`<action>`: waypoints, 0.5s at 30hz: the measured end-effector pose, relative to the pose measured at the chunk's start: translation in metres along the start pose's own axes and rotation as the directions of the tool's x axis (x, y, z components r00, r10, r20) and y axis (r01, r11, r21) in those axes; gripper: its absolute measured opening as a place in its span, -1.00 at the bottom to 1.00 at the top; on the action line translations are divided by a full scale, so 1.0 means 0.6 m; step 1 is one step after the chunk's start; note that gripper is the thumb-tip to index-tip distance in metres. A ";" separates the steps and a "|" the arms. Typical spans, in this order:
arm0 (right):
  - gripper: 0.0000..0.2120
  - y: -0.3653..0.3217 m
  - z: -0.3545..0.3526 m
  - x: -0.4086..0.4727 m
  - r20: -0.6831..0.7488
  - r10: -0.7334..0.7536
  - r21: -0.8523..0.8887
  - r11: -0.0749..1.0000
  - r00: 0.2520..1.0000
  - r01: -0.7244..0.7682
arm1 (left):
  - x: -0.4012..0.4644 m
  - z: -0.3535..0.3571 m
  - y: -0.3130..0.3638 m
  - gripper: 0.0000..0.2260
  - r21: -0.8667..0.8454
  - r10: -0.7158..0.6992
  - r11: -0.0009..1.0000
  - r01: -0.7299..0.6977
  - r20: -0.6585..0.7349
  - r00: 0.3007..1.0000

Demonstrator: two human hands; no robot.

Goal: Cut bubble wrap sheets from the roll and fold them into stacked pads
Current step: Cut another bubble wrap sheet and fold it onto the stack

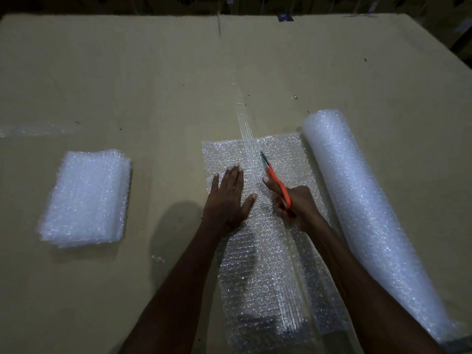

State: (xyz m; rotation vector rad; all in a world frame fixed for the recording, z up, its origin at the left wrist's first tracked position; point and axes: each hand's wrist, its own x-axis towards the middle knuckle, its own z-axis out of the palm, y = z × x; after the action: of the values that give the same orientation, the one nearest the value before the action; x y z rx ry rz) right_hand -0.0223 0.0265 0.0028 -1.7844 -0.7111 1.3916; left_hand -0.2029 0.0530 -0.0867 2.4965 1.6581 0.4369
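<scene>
Left hand presses flat, fingers straight, on the clear bubble wrap sheet. Right hand grips orange-handled scissors; its fingers hide the handle loops.

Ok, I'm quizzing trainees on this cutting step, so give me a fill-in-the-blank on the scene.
1. The right hand grips scissors with ____ handles.
2. The left hand presses ____ on the unrolled sheet.
3. The roll lies to the sheet's ____.
4. The stack of folded pads lies to the sheet's ____.

Missing: orange; flat; right; left
</scene>
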 end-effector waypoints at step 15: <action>-0.41 -0.005 0.004 0.020 -0.018 -0.005 -0.029 1.000 1.000 0.005 | 0.000 0.000 0.002 -0.32 0.007 -0.006 1.000 0.006 0.002 1.000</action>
State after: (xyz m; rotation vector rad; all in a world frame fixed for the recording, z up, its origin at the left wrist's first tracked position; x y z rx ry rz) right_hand -0.0217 0.0384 -0.0018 -1.8145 -0.7294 1.3662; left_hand -0.2020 0.0528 -0.0864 2.4950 1.6690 0.4282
